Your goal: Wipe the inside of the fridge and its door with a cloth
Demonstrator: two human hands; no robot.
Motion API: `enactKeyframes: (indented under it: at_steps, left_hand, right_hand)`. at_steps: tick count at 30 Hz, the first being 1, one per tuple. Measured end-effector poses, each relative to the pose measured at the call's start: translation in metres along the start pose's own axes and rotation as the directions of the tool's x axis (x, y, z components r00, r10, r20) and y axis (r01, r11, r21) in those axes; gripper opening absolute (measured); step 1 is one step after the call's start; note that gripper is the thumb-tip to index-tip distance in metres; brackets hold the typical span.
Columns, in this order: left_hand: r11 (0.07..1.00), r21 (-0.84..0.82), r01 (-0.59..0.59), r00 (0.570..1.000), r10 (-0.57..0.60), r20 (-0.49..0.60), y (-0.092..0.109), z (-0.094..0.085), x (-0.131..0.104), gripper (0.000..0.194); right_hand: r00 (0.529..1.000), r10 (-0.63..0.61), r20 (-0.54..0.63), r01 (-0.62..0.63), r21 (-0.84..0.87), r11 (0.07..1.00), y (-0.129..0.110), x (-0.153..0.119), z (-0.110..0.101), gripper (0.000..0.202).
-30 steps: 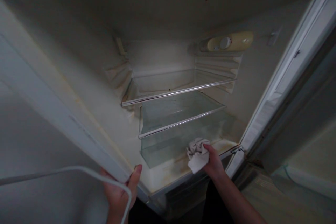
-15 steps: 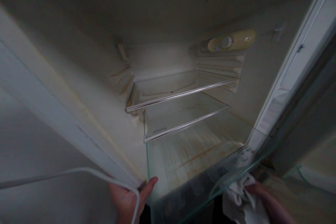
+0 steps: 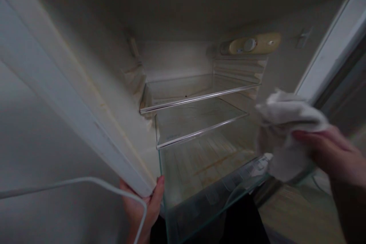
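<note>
In front of me is the open inside of a refrigerator [image 3: 100,126] with stained walls. My left hand [image 3: 143,207] wraps round the bottom of its left front edge, thumb on the inner side and fingers partly hidden behind it. A white cloth [image 3: 286,133] is bunched in my right hand [image 3: 328,152], raised near the right wall and slightly smeared by motion. Between my hands, a glass shelf [image 3: 177,209] juts forward out of the refrigerator. Brownish streaks show through the glass.
Two more shelves sit deeper inside, an upper glass shelf [image 3: 183,84] and a lower glass shelf [image 3: 197,120]. A yellowed control housing with a dial [image 3: 250,44] is on the right wall. A white cord [image 3: 88,179] crosses before my left wrist.
My right hand has lifted the cloth from below the jutting shelf's right side to the right wall's height. My left hand keeps its hold on the edge. The view has shifted slightly.
</note>
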State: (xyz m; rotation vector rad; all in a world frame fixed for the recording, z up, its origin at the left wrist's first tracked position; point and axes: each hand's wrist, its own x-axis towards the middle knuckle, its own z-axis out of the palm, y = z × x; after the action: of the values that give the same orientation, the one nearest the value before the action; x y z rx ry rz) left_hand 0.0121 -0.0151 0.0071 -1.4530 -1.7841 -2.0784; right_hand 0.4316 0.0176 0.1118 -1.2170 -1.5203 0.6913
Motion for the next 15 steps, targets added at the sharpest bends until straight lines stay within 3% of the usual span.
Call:
enactKeyframes:
  at_steps: [1,2,3,5,6,8,11,13,15]
  left_hand:
    - [1.000,-0.003,0.005,1.000,-0.005,0.002,0.001,0.000,0.000,0.050]
    - [1.000,-0.009,0.000,1.000,0.000,0.010,0.001,0.000,0.000,0.049]
    - [1.000,-0.016,-0.018,1.000,0.018,0.017,0.000,0.000,0.000,0.049]
    - [0.998,-0.011,-0.061,0.998,0.061,0.026,-0.001,0.000,0.001,0.051]
    - [0.998,0.001,-0.070,0.997,0.070,0.020,-0.002,0.000,0.001,0.051]
    - [0.998,0.030,-0.063,0.998,0.062,0.015,-0.003,-0.001,0.002,0.051]
    - [0.997,0.040,-0.067,0.997,0.066,0.047,-0.007,-0.002,0.001,0.050]
    - [0.995,0.039,-0.091,0.995,0.089,0.041,-0.011,-0.002,0.000,0.047]
    - [0.995,0.058,-0.078,0.996,0.076,0.038,-0.015,-0.002,-0.001,0.045]
  right_hand:
    - [0.986,-0.024,0.166,0.034,-0.057,0.998,-0.009,0.008,0.022,0.039]
    - [0.905,-0.059,0.420,0.152,-0.193,0.969,-0.013,0.013,0.043,0.042]
    - [0.814,-0.065,0.577,0.254,-0.253,0.934,-0.014,0.014,0.061,0.050]
    - [0.676,0.009,0.737,0.350,-0.332,0.876,-0.007,0.010,0.085,0.056]
    - [0.656,0.045,0.753,0.346,-0.354,0.869,-0.002,0.006,0.091,0.055]
    - [0.664,0.088,0.743,0.299,-0.372,0.879,0.006,-0.005,0.091,0.050]
    - [0.700,0.072,0.710,0.248,-0.336,0.908,0.009,-0.019,0.076,0.046]
    - [0.701,0.077,0.709,0.230,-0.327,0.917,0.010,-0.026,0.066,0.044]
    - [0.753,0.055,0.656,0.221,-0.330,0.918,0.017,-0.030,0.059,0.046]
